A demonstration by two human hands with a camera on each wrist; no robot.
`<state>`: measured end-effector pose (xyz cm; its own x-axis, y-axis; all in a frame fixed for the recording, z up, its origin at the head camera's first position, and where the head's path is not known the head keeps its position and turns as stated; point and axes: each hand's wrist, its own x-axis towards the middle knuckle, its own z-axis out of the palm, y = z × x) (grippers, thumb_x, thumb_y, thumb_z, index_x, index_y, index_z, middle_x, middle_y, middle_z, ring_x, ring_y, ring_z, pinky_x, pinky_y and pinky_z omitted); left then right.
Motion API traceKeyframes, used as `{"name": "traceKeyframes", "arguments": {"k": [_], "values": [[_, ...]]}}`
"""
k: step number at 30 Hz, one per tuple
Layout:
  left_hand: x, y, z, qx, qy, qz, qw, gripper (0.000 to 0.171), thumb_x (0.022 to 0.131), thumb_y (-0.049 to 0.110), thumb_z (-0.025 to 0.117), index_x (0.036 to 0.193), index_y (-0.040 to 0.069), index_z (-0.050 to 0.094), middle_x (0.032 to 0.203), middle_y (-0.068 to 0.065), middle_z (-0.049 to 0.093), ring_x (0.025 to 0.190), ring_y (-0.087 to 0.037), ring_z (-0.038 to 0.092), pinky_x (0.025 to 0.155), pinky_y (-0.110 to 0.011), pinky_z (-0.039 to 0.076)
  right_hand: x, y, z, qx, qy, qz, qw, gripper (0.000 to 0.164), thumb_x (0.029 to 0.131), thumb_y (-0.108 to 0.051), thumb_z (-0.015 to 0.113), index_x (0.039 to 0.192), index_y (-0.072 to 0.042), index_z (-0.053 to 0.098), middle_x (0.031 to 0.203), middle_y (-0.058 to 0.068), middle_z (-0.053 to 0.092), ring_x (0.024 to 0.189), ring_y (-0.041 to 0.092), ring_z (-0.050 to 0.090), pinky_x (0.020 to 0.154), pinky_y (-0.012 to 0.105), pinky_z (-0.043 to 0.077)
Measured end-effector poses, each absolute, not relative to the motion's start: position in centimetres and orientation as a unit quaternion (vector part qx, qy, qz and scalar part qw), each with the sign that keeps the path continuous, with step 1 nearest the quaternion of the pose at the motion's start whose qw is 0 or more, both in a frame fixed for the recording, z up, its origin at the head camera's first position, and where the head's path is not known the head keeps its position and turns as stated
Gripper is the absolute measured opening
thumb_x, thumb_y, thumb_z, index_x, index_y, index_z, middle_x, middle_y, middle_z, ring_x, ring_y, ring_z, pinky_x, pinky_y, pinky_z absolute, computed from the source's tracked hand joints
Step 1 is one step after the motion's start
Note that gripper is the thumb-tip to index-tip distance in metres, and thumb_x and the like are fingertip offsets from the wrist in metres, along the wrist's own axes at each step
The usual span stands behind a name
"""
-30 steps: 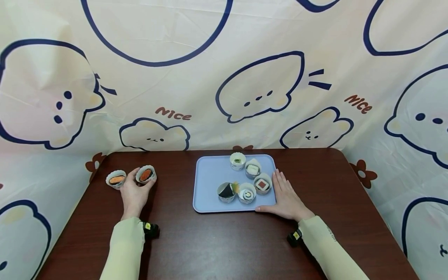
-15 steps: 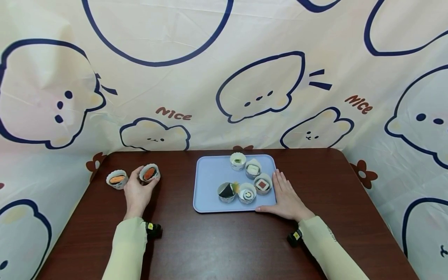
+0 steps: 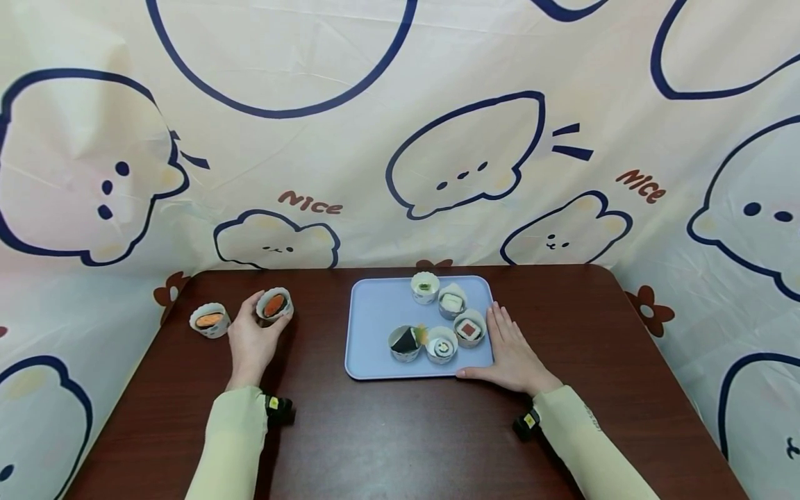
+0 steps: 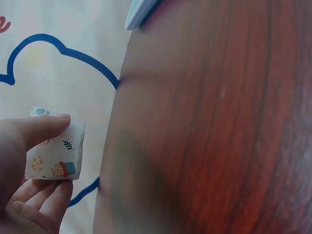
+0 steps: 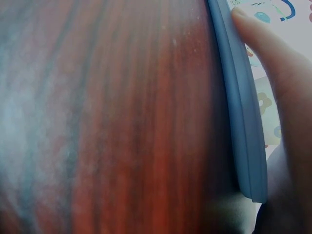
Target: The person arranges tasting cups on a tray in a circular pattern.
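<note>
My left hand grips a paper baking cup holding a sushi piece with an orange-red topping, left of the tray. In the left wrist view, thumb and fingers clasp this printed cup from both sides. Just left of that hand stands another paper cup with orange-topped sushi. My right hand lies with straight fingers along the right edge of a light blue tray, thumb at its near corner. The right wrist view shows the thumb over the tray's rim.
Several paper cups with sushi stand on the tray: a white one with green at the back, a dark triangular piece in front, others at the right. The dark wooden table ends at a printed cloth backdrop.
My left hand has moved right and slightly away from me with the gripped cup, widening the space to the other sushi cup. The right hand and the tray have stayed put.
</note>
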<state>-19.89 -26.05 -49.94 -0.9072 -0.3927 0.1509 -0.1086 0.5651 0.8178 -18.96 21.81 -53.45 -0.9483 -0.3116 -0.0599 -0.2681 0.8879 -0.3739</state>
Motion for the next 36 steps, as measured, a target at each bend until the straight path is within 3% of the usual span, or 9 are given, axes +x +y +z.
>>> {"name": "traceKeyframes", "arguments": {"k": [36], "values": [[-20.3,-21.0,-49.0,0.055,-0.873,-0.458,0.158,0.070,0.085,0.012,0.085,0.146,0.007,0.051,0.138,-0.018,0.059,0.120,-0.034,0.060,0.097,-0.051,0.051,-19.0,21.8,-53.5,-0.152,0.969,-0.186,0.054,0.143,0.067,-0.093,0.059,0.162,-0.001,0.004,0.169,0.015,-0.005,0.154,0.033,-0.004,0.121,0.054,0.008]]}}
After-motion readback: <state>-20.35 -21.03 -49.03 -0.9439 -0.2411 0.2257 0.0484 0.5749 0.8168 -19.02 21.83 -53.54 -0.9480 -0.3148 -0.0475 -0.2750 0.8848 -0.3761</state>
